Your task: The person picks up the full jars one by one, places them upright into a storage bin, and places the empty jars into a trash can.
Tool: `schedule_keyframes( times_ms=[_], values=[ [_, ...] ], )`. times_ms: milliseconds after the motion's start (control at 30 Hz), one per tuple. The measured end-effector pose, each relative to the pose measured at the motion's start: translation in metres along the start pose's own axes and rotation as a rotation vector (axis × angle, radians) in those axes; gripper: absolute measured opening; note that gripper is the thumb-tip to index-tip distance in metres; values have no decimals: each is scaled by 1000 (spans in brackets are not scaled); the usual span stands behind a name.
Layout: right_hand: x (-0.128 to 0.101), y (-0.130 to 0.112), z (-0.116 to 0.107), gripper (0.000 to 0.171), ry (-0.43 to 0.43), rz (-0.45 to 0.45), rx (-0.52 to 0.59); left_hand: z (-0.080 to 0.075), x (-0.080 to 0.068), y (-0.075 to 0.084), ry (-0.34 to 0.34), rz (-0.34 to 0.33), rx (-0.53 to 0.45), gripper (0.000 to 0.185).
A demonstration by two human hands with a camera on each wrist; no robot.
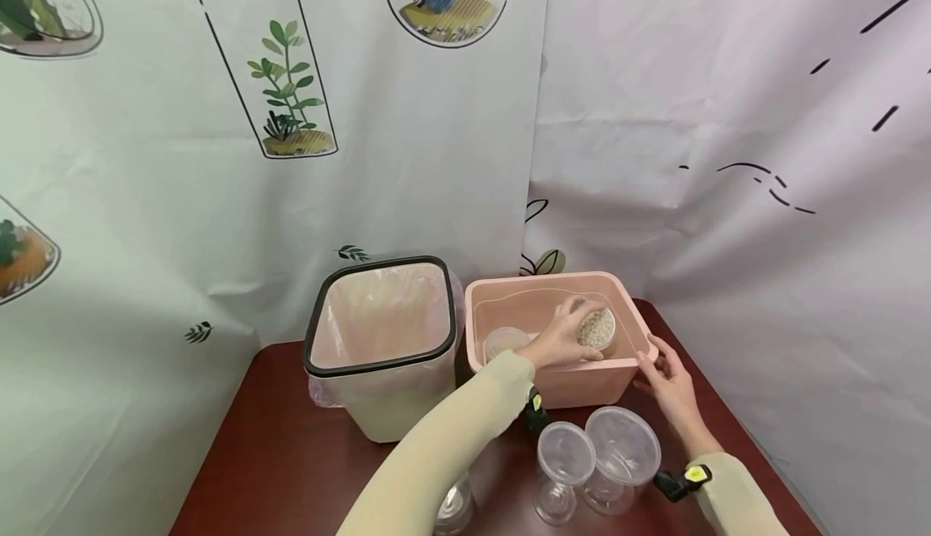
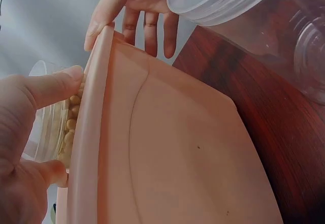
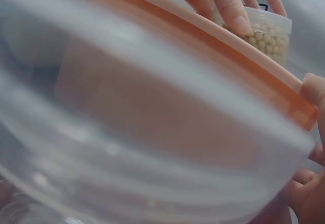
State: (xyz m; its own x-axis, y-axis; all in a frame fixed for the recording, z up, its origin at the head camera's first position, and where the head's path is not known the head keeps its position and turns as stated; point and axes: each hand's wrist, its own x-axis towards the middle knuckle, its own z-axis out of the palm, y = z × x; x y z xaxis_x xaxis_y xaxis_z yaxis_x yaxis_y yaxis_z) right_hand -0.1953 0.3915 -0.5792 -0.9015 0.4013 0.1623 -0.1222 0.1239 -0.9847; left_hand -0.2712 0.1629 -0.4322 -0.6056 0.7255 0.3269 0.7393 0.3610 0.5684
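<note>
My left hand [image 1: 562,340] reaches over the front rim of a pink plastic bin [image 1: 575,386]. It grips a clear jar of round beige beans [image 1: 597,329] inside the bin, fingers and thumb on either side. In the left wrist view the thumb and a finger clasp the jar [image 2: 46,117], and the bin's rim hides part of it. My right hand [image 1: 671,390] holds the bin's front right corner, thumb at the rim and the other fingers around the outside. Another round clear container [image 1: 505,342] lies in the bin's left part.
A lined trash bin with a black rim [image 1: 378,368] stands left of the pink bin. Nearer on the dark red table [image 1: 269,431] stand two clear lidded jars [image 1: 566,453] [image 1: 622,447]. Another clear jar [image 1: 455,507] is partly behind my left sleeve. A patterned curtain hangs behind.
</note>
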Motion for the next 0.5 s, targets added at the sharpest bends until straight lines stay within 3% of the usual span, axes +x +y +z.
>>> schedule_keyframes(
  times_ms=[200, 500],
  values=[
    [9, 24, -2, 61, 41, 0, -62, 6, 1, 0, -25, 1, -16, 82],
    [9, 22, 0, 55, 56, 4, -79, 13, 3, -6, -45, -20, -17, 75]
  ],
)
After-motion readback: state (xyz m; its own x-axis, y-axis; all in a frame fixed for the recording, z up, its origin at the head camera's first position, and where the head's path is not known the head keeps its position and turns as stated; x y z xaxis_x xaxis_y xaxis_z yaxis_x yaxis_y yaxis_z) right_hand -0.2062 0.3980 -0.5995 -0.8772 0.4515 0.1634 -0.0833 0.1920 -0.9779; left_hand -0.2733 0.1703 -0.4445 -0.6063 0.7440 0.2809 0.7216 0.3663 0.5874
